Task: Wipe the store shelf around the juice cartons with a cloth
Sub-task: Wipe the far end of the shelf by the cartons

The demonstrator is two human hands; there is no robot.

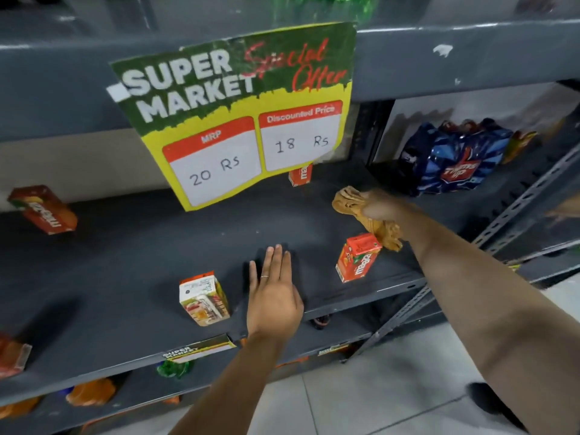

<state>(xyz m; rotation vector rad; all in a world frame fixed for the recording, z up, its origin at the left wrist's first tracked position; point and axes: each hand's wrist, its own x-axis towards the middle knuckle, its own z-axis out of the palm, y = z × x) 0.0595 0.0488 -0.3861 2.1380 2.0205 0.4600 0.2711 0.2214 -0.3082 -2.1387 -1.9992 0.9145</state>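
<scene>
A dark grey shelf point(131, 277) carries scattered juice cartons. My right hand point(381, 208) reaches far in at the right and grips a crumpled tan cloth point(348, 200) pressed on the shelf, its tail trailing behind a red carton point(357, 257). My left hand point(276, 290) lies flat, fingers together, on the shelf's front middle, just right of a white-backed carton point(204, 298). Another red carton point(44, 210) leans at the far left. One more carton point(300, 174) stands at the back, partly hidden by the sign.
A green and yellow price sign point(238, 114) hangs from the shelf above, over the middle of the shelf. A blue wrapped pack of bottles point(452, 158) sits in the bay to the right. A slotted metal upright point(514, 202) runs diagonally at right. Lower shelves hold orange packets point(91, 392).
</scene>
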